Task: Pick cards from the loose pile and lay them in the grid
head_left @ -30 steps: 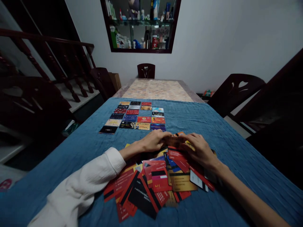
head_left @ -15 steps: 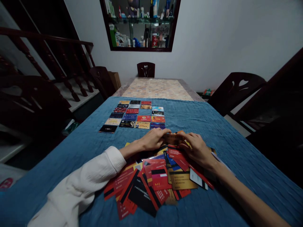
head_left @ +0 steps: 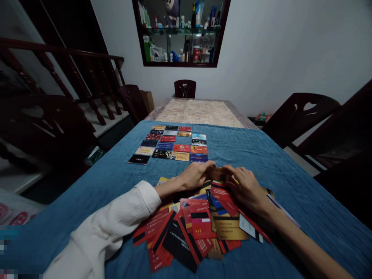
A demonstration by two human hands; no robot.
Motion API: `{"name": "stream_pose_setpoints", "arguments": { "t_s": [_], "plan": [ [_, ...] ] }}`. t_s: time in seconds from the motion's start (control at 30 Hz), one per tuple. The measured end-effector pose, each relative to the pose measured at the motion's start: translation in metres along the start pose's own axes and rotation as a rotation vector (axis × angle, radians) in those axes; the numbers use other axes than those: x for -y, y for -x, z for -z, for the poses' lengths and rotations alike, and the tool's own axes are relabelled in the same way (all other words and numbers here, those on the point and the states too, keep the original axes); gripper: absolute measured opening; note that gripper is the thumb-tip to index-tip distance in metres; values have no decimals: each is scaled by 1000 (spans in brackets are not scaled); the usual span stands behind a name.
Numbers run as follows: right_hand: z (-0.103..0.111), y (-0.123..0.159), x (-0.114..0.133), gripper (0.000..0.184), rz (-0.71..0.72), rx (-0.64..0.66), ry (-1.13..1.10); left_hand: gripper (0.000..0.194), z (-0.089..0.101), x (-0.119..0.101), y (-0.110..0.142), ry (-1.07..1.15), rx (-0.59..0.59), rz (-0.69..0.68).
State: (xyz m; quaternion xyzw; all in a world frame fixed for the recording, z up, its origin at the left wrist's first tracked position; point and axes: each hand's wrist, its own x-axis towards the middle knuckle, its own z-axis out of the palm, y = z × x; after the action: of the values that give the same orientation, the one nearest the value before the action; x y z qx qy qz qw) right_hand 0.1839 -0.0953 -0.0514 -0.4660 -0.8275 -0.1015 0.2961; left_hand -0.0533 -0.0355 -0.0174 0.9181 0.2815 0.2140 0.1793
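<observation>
Between my two hands a brown-gold card [head_left: 218, 174] is held up, tilted, above a loose heap of cards. My left hand [head_left: 196, 175] pinches its left end, thumb and fingers closed. At its right end my right hand [head_left: 247, 185] grips it with bent fingers. Beneath and in front lie overlapping red cards [head_left: 200, 224], a black card [head_left: 180, 244], a gold card [head_left: 231, 228] and a pale card [head_left: 250, 228]. My forearms cover part of the heap. Beyond my hands, several cards lie face up in rough columns, among them a dark blue card [head_left: 199, 157].
A blue cloth [head_left: 238, 145] covers the near part of the table, with a patterned tabletop [head_left: 200, 110] beyond it. Dark wooden chairs [head_left: 299, 112] stand around it. A railing [head_left: 66, 52] is at left, and a glass-shelved cabinet [head_left: 180, 64] is set in the far wall.
The whole view has shifted, so everything sits slightly farther right and lower. Both hands still hold the brown-gold card; the laid-out cards and the heap look the same.
</observation>
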Motion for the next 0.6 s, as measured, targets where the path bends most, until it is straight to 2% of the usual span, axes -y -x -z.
{"name": "stream_pose_setpoints", "arguments": {
  "t_s": [0.37, 0.6],
  "plan": [
    [2, -4, 3, 37, 65, -57, 120, 47, -2, 1, 0, 36, -37, 6],
    [6, -10, 3, 37, 48, -29, 130, 53, 7, -2, 1, -51, -6, 26]
  ]
}}
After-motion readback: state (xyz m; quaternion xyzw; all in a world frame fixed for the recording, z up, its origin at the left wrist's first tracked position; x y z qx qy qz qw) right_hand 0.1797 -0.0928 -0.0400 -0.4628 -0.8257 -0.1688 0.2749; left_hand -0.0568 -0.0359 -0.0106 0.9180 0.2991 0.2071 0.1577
